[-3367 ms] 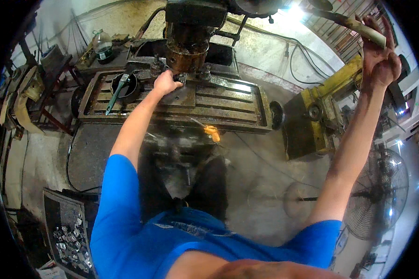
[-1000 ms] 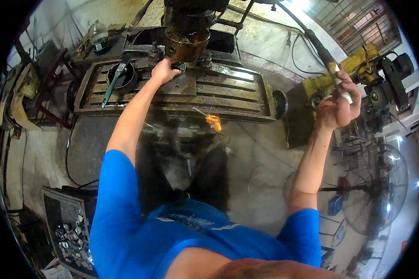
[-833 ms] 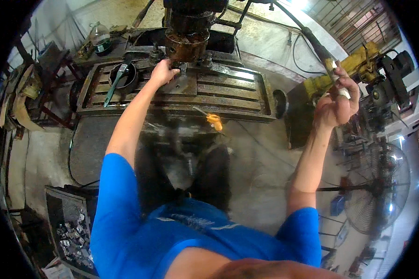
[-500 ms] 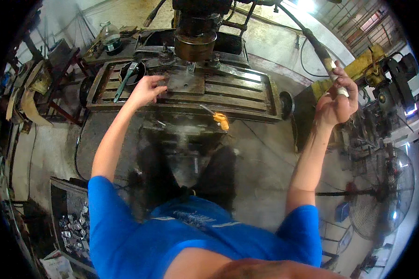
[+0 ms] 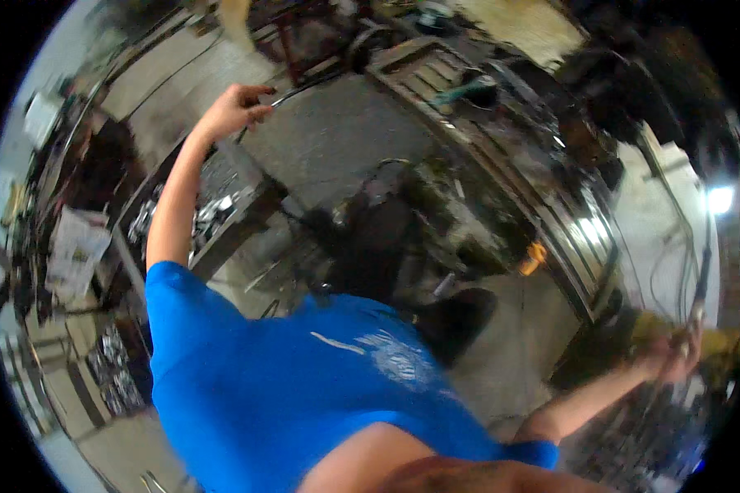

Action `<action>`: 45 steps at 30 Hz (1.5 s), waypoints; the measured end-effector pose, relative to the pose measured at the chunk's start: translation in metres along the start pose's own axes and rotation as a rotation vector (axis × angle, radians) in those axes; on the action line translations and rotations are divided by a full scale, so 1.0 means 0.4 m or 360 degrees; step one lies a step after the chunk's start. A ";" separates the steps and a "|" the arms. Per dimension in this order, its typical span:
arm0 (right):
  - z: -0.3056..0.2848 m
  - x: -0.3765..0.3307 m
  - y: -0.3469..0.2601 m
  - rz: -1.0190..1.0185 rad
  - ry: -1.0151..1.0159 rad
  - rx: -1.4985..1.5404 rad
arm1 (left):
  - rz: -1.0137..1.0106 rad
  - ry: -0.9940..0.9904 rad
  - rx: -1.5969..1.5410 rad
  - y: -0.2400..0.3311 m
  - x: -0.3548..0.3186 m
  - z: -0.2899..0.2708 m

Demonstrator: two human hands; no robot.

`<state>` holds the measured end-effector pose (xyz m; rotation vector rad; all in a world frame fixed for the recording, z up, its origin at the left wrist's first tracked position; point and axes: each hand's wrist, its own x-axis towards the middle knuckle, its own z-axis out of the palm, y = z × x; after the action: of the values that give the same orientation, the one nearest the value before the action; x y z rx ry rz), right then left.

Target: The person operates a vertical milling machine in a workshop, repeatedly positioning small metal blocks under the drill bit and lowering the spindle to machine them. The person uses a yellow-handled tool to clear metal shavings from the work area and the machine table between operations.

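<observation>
Machine table (image 5: 501,156), long and slotted, lies beyond my left hand (image 5: 234,107), which closes on a thin dark rod (image 5: 304,85). My right hand (image 5: 674,353) is blurred, seemingly gripping a lever (image 5: 699,287); I can't tell progress. Below my left hand, a tray (image 5: 131,374) holds small metal parts.

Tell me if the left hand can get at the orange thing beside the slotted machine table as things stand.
Probably not without moving. The left hand is raised far out to the person's left, closed on a thin dark rod. The orange thing sits well to the right, with the dark machine base between them.
</observation>
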<state>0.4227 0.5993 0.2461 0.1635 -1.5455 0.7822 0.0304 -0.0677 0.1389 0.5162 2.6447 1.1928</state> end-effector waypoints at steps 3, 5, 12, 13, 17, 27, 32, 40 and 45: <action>0.014 -0.003 0.057 -0.0131 -0.0016 0.0080 | -0.0317 0.0449 0.0261 -0.232 -0.127 -0.155; -0.010 -0.011 0.093 -0.0149 0.0031 0.0068 | -0.0558 0.0647 0.0209 -0.369 -0.214 -0.197; 0.106 -0.032 0.012 -0.0336 -0.0106 0.0085 | -0.1289 0.0484 0.0440 -0.524 -0.361 -0.193; 0.086 -0.032 0.025 -0.0367 -0.0128 0.0038 | -0.1315 0.0459 0.0559 -0.529 -0.354 -0.190; 0.069 -0.050 0.043 -0.0260 -0.0134 0.0056 | -0.1492 0.0424 0.0991 -0.513 -0.335 -0.147; -0.008 -0.103 0.078 -0.0136 0.0021 -0.0456 | -0.1219 0.0082 0.1459 -0.607 -0.285 -0.074; 0.130 -0.069 -0.019 -0.0071 0.0186 -0.0117 | -0.1162 0.0110 0.1580 -0.676 -0.294 -0.092; 0.169 -0.018 -0.053 -0.0189 0.0100 0.0088 | -0.0651 0.0903 -0.0251 -0.642 -0.266 -0.145; 0.199 0.002 -0.097 -0.0087 0.0242 0.0075 | -0.0169 0.1016 -0.1851 -0.438 -0.164 -0.142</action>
<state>0.3777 0.5258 0.2667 0.1760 -1.3743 0.7707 0.0319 -0.2399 0.0465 -0.2598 1.7244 2.7899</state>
